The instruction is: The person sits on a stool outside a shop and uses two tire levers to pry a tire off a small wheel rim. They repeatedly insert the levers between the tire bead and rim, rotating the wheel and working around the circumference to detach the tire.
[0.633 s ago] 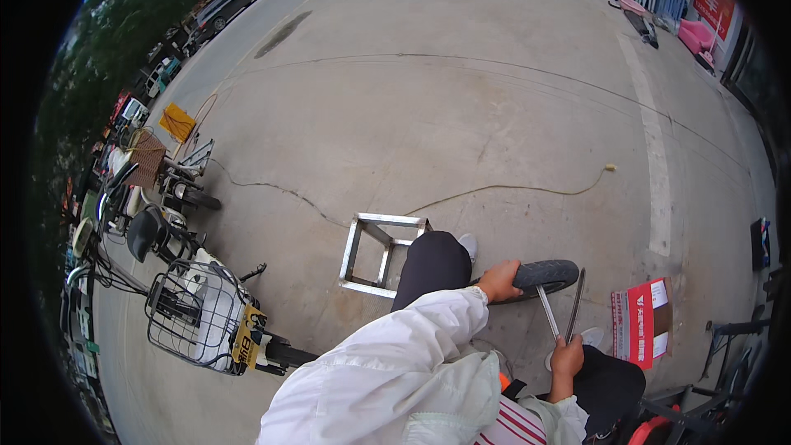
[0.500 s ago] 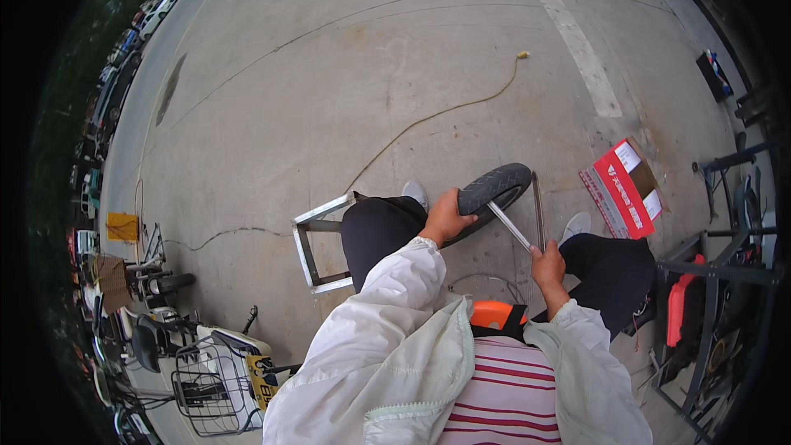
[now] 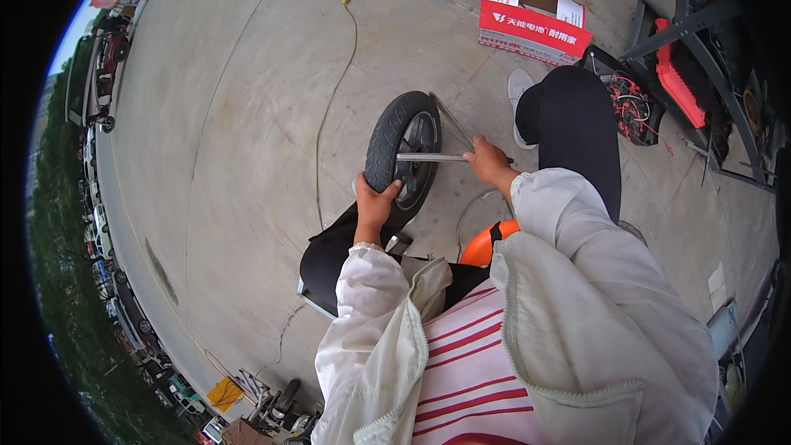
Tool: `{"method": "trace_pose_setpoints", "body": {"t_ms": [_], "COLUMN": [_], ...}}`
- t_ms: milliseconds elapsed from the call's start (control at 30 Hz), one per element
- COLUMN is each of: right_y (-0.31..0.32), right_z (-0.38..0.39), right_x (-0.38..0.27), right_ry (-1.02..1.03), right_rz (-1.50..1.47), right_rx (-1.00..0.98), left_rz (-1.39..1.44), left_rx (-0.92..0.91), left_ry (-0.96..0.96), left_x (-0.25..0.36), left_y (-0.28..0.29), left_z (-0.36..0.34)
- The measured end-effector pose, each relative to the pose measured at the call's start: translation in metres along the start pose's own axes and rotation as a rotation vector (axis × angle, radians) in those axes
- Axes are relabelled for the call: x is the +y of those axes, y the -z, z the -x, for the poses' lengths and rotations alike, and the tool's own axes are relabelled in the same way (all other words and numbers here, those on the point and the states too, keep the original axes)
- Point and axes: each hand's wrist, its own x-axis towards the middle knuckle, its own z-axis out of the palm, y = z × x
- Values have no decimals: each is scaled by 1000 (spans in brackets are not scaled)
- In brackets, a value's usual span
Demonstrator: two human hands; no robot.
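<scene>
My left hand (image 3: 375, 202) grips the black tire (image 3: 381, 138) of a small wheel with a dark, spoked rim, held upright between my knees. My right hand (image 3: 488, 161) is closed on the near ends of long metal bars: one bar (image 3: 431, 157) crosses the wheel horizontally at the tire, the other (image 3: 451, 122) angles up along its far side. Below the wheel, an orange curved object (image 3: 479, 247) with a black band lies between my legs. A metal stool frame (image 3: 315, 301) is partly hidden under my left leg.
A red-and-white cardboard box (image 3: 531, 31) lies ahead. At right stand a dark metal rack (image 3: 684, 29), a red plastic piece (image 3: 677, 86) and a tray of tangled wires (image 3: 628, 107). A yellow cord (image 3: 325, 115) crosses the concrete. Parked vehicles (image 3: 115, 297) line the left.
My view has swung round, so the box and rack sit higher and the bicycles lower. The wheel now looks more upright, with both hands still holding wheel and bars.
</scene>
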Motion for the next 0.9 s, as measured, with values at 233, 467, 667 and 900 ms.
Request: {"method": "trace_pose_setpoints", "body": {"t_ms": [233, 467, 667, 900], "right_y": [-26, -24, -39, -40], "right_z": [-17, -27, -35, -41], "right_x": [10, 1, 9, 19], "right_ry": [58, -120, -85, -115], "right_rz": [-51, -125, -64, 1], "right_rx": [84, 57, -8, -76], "left_rz": [10, -197, -388, -689], "left_rx": [-18, -23, 4, 101], "left_ry": [58, 121, -51, 133], "left_x": [-6, 51, 80, 84], "left_y": [2, 9, -15, -31], "left_z": [3, -20, -35, -20]}}
